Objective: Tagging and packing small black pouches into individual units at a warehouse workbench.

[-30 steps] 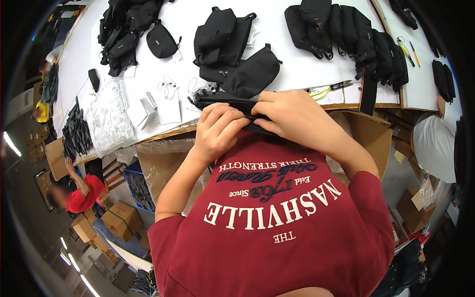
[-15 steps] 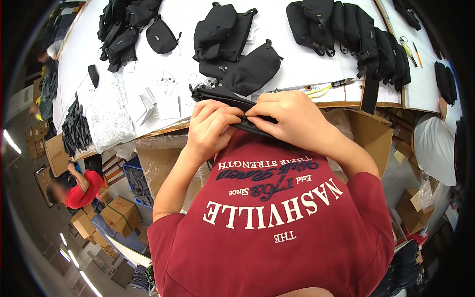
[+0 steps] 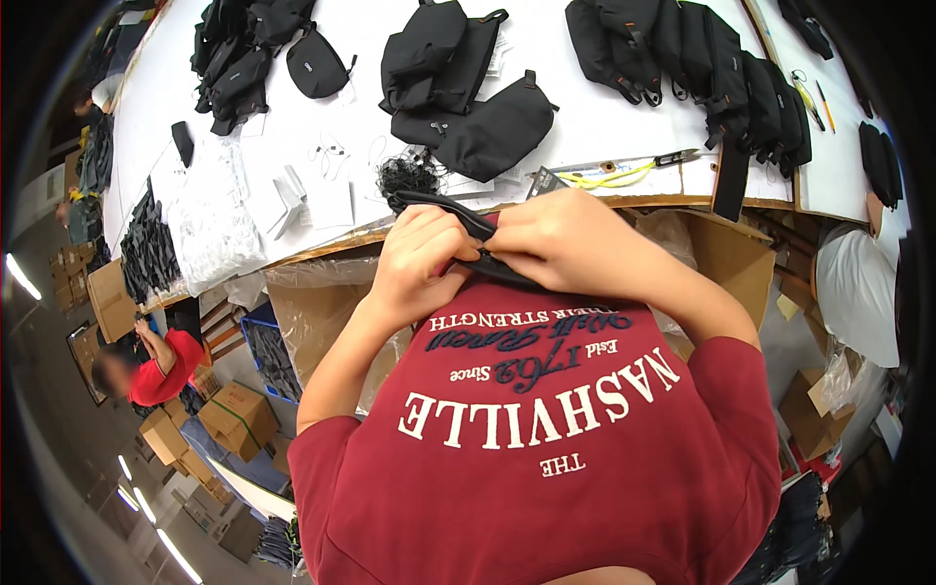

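Both my hands are closed on a black fabric pouch [image 3: 466, 216], held at the table's near edge against my shirt. My left hand [image 3: 421, 258] pinches its left part, and my right hand [image 3: 551, 239] grips its right part, the fingertips of both nearly meeting. Much of the pouch is hidden behind the fingers. Just beyond my left hand lies a tangle of thin black cords [image 3: 408, 175]. A dark hang tag [image 3: 546, 182] shows past my right hand, near a yellow cord [image 3: 609, 179] and dark-tipped snips [image 3: 675, 158].
More black pouches [image 3: 492, 132] lie ahead, with a pile [image 3: 234, 83] far left and a row [image 3: 712, 68] to the right. Clear plastic bags [image 3: 214, 214] and folded white papers [image 3: 288, 205] sit left. Cardboard boxes [image 3: 239, 419] and a person in red [image 3: 168, 366] are beyond the table.
The pouch has been drawn slightly lower, its far edge now narrower and tilted. The cord tangle and hang tag show more plainly. Both hands keep their grip.
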### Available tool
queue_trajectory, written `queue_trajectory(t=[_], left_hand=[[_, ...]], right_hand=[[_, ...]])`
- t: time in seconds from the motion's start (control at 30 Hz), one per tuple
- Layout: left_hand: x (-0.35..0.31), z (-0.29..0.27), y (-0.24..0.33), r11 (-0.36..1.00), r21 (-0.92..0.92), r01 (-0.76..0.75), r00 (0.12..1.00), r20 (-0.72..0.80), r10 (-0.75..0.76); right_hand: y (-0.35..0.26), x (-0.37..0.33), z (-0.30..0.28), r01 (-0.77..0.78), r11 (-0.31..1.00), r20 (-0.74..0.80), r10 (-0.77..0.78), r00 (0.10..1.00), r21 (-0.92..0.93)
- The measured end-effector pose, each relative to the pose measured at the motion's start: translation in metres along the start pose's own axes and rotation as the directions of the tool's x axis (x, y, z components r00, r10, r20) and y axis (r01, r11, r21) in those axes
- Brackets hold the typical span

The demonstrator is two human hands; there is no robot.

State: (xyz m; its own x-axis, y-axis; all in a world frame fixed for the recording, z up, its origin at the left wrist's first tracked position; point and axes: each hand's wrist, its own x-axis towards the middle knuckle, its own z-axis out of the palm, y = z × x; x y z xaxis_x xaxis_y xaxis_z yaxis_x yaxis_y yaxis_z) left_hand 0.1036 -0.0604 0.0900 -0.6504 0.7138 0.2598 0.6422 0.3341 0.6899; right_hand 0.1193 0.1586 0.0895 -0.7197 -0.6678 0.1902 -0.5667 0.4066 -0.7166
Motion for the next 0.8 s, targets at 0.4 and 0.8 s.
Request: queue_trajectory(t=[0.4, 0.8], left_hand=[[-0.019, -0.029, -0.019, 0.718, -0.078, 0.691, 0.688, 0.374, -0.622], [0.017, -0.036, -0.008, 0.760, 0.064, 0.647, 0.634, 0.508, -0.583]], right_hand=[[0.049, -0.054, 0.005, -0.551, 0.748, 0.115, 0.552, 0.826, 0.370], [0.104, -0.063, -0.043, 0.403, 0.052, -0.271, 0.818, 0.508, 0.914]])
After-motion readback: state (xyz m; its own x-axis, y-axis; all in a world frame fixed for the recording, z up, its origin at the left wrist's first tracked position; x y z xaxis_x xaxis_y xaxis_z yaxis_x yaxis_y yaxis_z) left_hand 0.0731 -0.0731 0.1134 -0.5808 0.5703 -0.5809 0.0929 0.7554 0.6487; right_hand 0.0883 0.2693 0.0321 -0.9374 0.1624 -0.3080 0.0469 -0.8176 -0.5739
